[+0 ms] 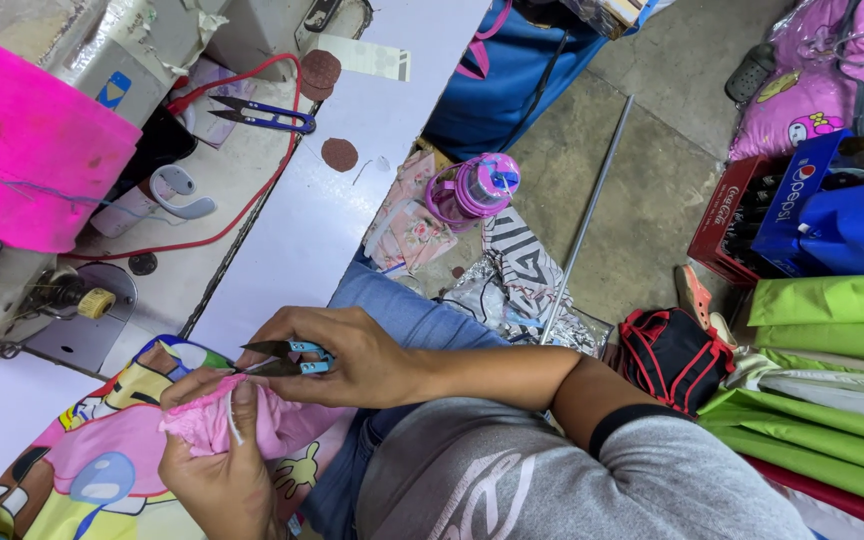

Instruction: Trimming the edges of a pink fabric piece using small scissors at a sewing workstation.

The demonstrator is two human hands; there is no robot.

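My left hand (217, 470) pinches a bunched fold of pink fabric (202, 425) with a white thread or cord along it. My right hand (352, 355) grips small blue-handled thread snips (287, 358), their dark blades pointing left and touching the top of the pink fold. Below the hands lies a colourful cartoon-print cloth (92, 470) on the white table (302, 240). My lap in blue jeans (402, 310) is to the right.
A sewing machine (62, 120) draped with bright pink cloth stands at upper left. Blue-handled scissors (267, 115), a red cord and brown round patches lie on the table. On the floor: a pink bottle (477, 185), a metal rod, crates, green fabric rolls (832, 350).
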